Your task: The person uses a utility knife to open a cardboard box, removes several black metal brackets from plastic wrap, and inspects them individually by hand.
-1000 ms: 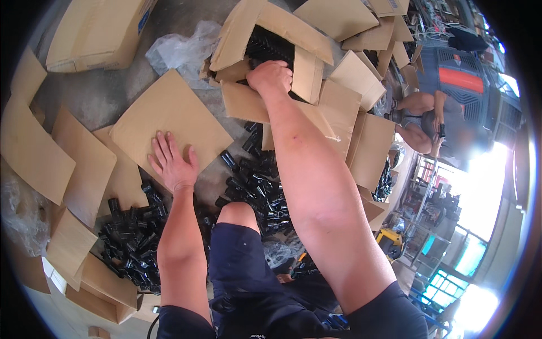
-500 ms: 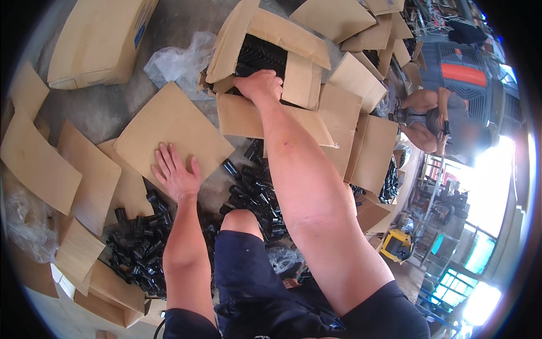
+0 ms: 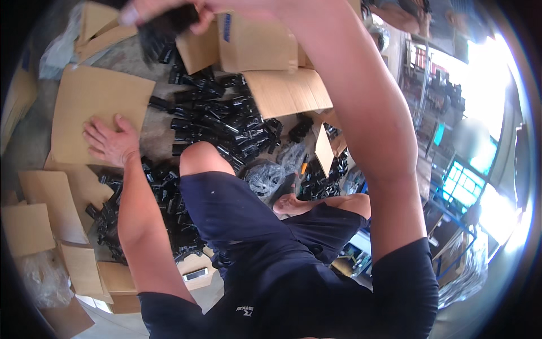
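Observation:
My left hand (image 3: 113, 140) lies flat, fingers spread, on a square cardboard sheet (image 3: 101, 101). At the top edge, my right hand (image 3: 204, 16) is smeared by motion and partly cut off. Its fingers close around a dark bundle of black parts (image 3: 169, 27), too blurred to make out singly. Below it spreads a heap of loose, shiny black tube-shaped parts (image 3: 231, 121), reaching to my bent knee. Another heap of the same kind of parts (image 3: 169, 212) lies under and beside my left forearm.
Open cardboard boxes (image 3: 257, 45) stand beyond the heap, with a loose flap (image 3: 288, 93) over its edge. Folded cardboard (image 3: 51, 198) and clear plastic (image 3: 45, 279) lie at left. A crumpled plastic bag (image 3: 265, 178) sits near my foot; a phone (image 3: 196, 275) lies by my hip.
My right hand has come out of the open box, moving up and left with a dark bundle. The view has shifted and shows more of my legs. My left hand stays on the cardboard sheet.

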Demonstrator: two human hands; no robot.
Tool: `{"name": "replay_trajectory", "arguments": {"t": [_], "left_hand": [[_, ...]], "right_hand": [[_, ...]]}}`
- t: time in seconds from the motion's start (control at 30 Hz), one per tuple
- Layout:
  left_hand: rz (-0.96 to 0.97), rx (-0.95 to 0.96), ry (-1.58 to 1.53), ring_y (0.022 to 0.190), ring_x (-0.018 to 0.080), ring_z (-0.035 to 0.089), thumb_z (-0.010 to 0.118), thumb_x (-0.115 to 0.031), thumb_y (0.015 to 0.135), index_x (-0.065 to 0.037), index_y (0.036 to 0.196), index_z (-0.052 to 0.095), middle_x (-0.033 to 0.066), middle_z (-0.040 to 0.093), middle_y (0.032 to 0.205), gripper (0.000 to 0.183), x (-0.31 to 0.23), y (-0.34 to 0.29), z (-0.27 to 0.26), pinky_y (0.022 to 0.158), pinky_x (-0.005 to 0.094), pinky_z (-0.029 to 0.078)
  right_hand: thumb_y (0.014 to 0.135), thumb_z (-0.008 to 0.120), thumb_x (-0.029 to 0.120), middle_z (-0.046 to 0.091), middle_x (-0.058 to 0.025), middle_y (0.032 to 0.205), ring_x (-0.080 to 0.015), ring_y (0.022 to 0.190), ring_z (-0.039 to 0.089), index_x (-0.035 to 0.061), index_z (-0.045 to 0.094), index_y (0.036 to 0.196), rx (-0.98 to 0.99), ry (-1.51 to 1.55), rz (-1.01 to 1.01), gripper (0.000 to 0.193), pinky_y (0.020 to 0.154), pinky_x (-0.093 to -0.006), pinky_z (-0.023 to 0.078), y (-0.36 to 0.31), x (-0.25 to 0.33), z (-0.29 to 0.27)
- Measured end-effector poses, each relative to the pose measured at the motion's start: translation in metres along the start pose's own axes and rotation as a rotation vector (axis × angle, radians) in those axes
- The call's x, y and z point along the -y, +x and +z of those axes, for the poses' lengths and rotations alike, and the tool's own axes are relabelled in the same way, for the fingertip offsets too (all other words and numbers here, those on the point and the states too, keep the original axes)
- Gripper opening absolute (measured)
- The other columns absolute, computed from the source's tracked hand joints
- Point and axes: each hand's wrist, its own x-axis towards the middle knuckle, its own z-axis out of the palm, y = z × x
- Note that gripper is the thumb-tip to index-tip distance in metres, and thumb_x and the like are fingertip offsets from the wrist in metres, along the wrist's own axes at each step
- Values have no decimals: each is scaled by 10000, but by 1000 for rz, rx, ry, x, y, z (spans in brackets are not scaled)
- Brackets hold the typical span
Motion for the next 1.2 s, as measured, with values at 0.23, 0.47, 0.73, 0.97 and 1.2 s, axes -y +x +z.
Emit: {"name": "replay_trajectory", "arguments": {"t": [0.23,0.47,0.73,0.97,1.2], "left_hand": [[14,-72,-1,1507,358,353,512,-620,961,-122,1523,463,154,415,1616,753,7,-13,19,1161,657,256],[59,-111,54,1524,295,323,499,-653,958,-145,1541,441,112,400,1632,775,12,-11,32,1166,630,252],[18,-3,76,1566,306,237,423,-690,979,-148,1608,347,103,287,1696,834,40,-3,56,1220,602,164],[174,419,-76,1569,306,238,520,-561,1020,-6,1608,305,135,267,1701,836,131,87,38,1254,443,214],[45,969,-469,1286,247,593,506,-359,1080,54,1334,637,179,662,1359,503,-5,6,-77,1143,376,396]], "right_hand": [[722,884,359,696,-105,1003,-204,873,672,58,541,1385,-8,-109,396,806,822,-344,551,-239,-133,63],[702,849,265,476,-293,1445,-474,1326,491,12,478,1441,-99,-730,791,864,1038,-497,496,-327,-330,149],[788,825,254,512,-278,1438,-425,1293,549,-24,456,1471,-435,-505,451,824,1058,-466,479,-446,-280,144],[829,781,294,660,-200,1093,-377,1057,643,-42,574,1273,-449,-256,245,593,935,-452,513,-569,-258,184],[857,658,262,650,-94,922,-266,904,618,-7,651,1085,-340,-357,40,352,823,-380,478,-578,-258,214]]}}
